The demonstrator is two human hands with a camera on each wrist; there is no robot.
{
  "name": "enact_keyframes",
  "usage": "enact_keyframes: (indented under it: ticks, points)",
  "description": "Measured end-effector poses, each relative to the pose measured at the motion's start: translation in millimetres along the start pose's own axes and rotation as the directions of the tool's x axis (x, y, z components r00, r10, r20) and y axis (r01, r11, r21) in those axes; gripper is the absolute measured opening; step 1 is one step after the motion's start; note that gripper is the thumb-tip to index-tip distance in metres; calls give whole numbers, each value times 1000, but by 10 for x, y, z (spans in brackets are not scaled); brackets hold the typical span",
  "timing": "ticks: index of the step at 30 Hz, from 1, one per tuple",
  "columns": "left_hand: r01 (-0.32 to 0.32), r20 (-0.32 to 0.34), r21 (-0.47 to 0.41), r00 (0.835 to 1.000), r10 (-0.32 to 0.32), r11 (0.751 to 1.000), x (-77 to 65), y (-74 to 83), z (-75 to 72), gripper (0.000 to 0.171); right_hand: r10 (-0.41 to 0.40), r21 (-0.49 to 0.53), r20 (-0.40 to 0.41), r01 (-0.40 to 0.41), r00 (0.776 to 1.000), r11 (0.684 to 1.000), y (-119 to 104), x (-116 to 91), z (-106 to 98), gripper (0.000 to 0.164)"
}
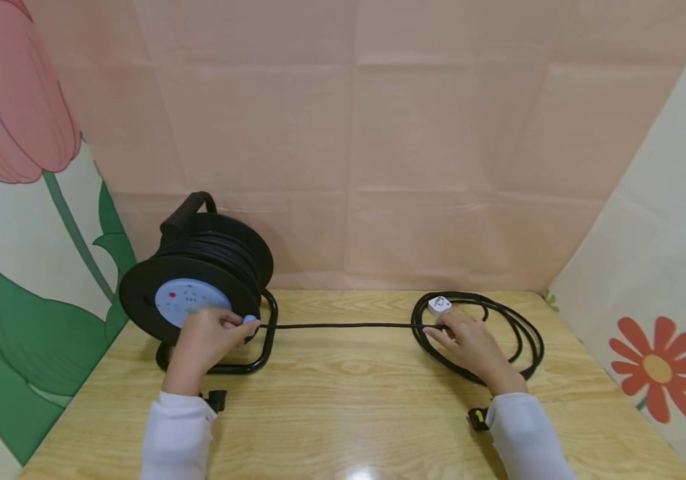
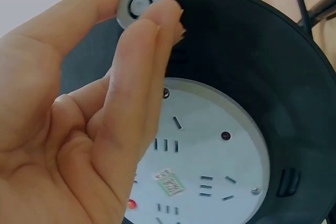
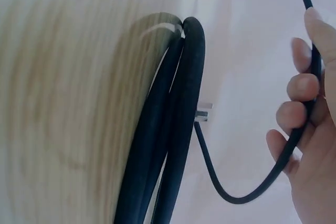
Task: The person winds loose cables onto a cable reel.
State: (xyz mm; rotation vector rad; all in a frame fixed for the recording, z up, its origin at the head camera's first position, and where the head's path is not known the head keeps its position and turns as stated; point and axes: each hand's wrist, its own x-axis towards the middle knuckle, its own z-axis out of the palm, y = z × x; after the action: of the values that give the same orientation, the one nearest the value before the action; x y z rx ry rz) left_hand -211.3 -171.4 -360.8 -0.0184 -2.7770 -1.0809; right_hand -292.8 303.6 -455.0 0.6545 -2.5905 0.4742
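Note:
A black cable reel (image 1: 261,243) stands tilted on its tube frame at the left of the table. My left hand (image 1: 207,340) pinches the pale winding knob (image 2: 131,11) near the rim of the reel's front flange. From the reel a black cable (image 1: 343,325) runs straight across to my right hand (image 1: 473,343), whose fingers curl round it. Beneath and around the right hand, loose loops of cable (image 1: 536,333) lie on the table. A white plug (image 1: 439,305) is beside the loops' far left side. The left wrist view shows the reel's pale socket face (image 2: 194,114) with its slots.
The wooden table (image 1: 343,413) ends at a pink cloth backdrop (image 1: 439,133). Flower-printed panels (image 1: 673,280) flank both sides. The reel's black carrying handle (image 1: 187,212) rises at the back, and its tube frame (image 1: 269,340) reaches forward and right.

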Motion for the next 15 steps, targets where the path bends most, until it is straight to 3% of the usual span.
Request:
enact_keyframes:
  ticks: [9, 15]
  points:
    - [40, 103, 39, 994, -44, 998, 47, -145, 15, 35, -67, 22, 10, 67, 998, 998, -134, 64, 53, 26]
    - [75, 157, 11, 985, -76, 997, 64, -217, 30, 35, -90, 0, 36, 90, 995, 996, -177, 47, 79, 16]
